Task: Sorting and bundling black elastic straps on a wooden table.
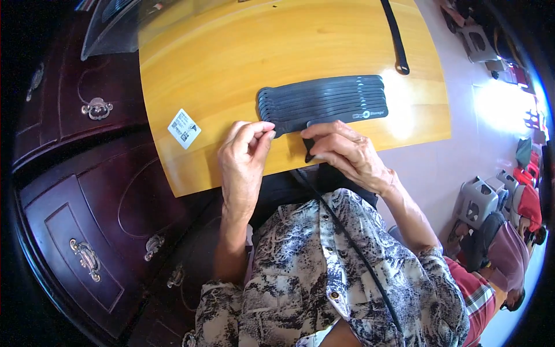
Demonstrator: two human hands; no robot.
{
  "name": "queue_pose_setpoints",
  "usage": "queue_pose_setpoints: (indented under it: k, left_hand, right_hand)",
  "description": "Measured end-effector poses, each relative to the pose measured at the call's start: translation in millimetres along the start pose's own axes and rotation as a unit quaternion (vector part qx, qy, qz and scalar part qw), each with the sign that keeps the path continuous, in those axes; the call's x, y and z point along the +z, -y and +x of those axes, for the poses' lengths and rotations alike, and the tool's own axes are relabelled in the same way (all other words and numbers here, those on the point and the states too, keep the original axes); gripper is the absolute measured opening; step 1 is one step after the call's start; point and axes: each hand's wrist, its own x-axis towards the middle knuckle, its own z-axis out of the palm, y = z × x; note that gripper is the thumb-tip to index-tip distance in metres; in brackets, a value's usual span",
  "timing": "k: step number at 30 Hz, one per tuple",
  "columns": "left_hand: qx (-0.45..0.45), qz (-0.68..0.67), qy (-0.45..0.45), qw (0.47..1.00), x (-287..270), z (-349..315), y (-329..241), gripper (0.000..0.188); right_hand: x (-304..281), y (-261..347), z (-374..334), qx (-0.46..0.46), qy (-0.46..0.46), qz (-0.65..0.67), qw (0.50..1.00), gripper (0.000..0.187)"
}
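A fanned row of black flat straps (324, 98) with rounded ends lies on the yellow wooden board (214, 69) in front of me. At the near edge of the row, my left hand (243, 156) pinches the left end of a black strap (289, 125) between thumb and forefinger. My right hand (354, 153) is closed on a dark strap piece (310, 151) that hangs down below its fingertips. Whether both hands hold one and the same strap is hidden by the right fingers.
A single black strap (395, 37) lies at the far right of the board. Left of my hands sits a white label (184, 128). Dark wooden drawers (75, 231) with metal handles stand on the left. At right are grey plastic stools (477, 199) and seated people (509, 248).
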Motion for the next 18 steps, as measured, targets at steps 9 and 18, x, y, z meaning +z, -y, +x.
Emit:
queue_pose_setpoints:
  k: [9, 18]
  left_hand:
    - [-0.042, 0.017, 0.015, 0.999, -3, 3, -9, 0.007]
    - [-0.066, 0.008, 0.034, 0.997, -7, 0, -10, 0.004]
  right_hand:
    - [-77, -43, -93, 0.204, -0.319, 0.36, 0.853, 0.009]
    - [-257, -38, -222, 0.031, -0.586, 0.438, 0.681, 0.018]
